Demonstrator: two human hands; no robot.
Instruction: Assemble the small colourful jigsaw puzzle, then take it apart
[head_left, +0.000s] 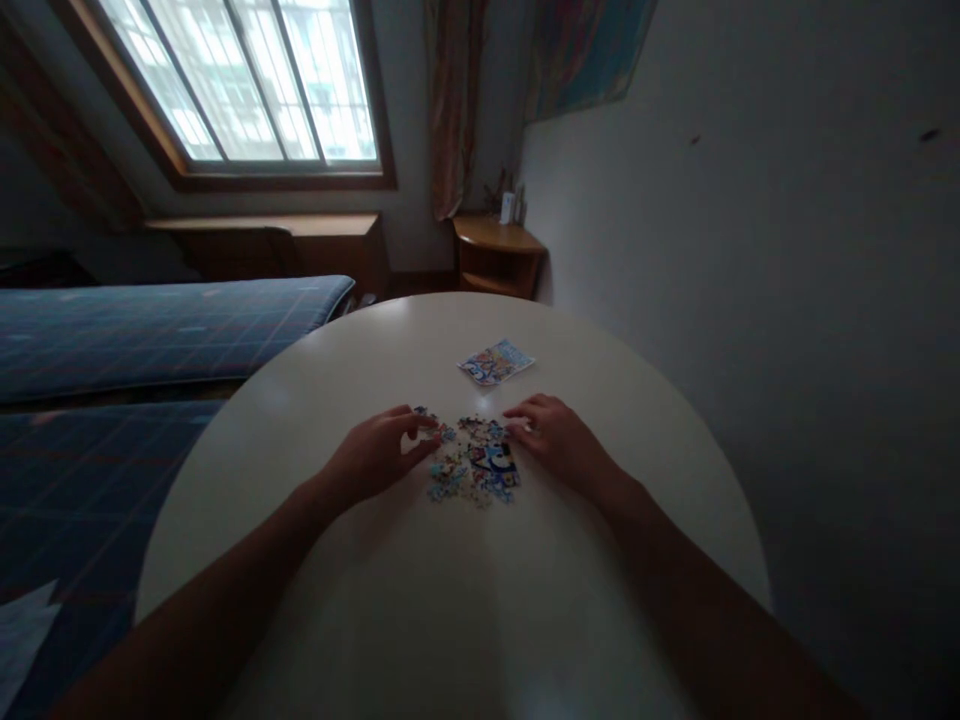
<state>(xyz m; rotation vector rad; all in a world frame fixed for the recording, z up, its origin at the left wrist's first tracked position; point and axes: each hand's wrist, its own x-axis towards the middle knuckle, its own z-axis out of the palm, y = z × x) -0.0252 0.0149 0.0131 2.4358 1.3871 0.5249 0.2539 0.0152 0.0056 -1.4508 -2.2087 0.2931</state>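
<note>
Jigsaw pieces (448, 475) lie loosely in a small group on the round table. Beside them is a joined, dark blue patch of the puzzle (495, 464). My left hand (379, 452) comes in from the left, its thumb and forefinger closed at a small jigsaw piece (448, 433) on the group's upper left side. On the other side, my right hand (555, 437) rests with its fingers apart, the fingertips beside several pieces (495, 430) above the joined patch. Whether a piece is under those right fingertips is too small to tell. Farther back lies a colourful picture sheet (496, 361).
The pale round table (360, 590) has a curved edge on all sides. A blue plaid mattress (150, 330) stands to the left, with white paper (26, 640) near me. A white wall (750, 270) runs along the right. Behind is a wooden corner shelf (499, 235).
</note>
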